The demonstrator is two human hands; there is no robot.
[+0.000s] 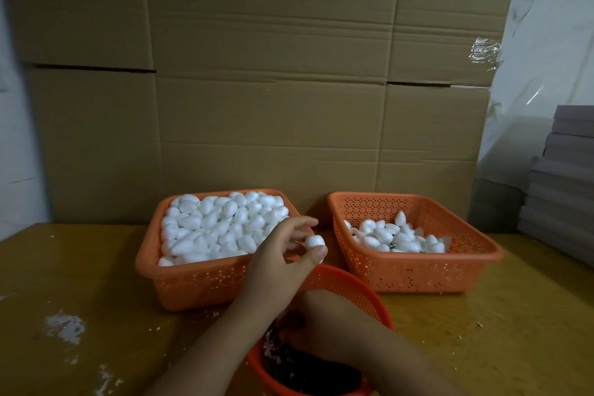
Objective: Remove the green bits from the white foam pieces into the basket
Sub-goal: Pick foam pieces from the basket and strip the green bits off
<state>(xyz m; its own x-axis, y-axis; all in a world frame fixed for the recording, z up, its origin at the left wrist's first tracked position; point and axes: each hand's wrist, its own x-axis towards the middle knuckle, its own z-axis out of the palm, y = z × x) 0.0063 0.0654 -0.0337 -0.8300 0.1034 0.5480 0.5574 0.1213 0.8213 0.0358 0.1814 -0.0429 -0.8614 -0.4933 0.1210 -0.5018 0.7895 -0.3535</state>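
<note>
My left hand (279, 259) pinches one white foam piece (314, 241) between thumb and fingers, above the gap between the two square baskets. My right hand (324, 315) reaches down into the round orange basket (353, 286) at the near edge, which holds a dark heap of green bits (308, 370). Its fingertips are turned down and hidden, so I cannot see whether they hold anything. The left square orange basket (193, 283) is heaped with white foam pieces (218, 225). The right square orange basket (418, 273) holds fewer foam pieces (395, 236), with dark stems showing among them.
Everything stands on a yellow-brown table (96, 283) with white foam crumbs (66, 328) scattered at the left. A wall of cardboard boxes (273, 90) rises right behind the baskets. A stack of grey boards (562, 186) stands at the right edge.
</note>
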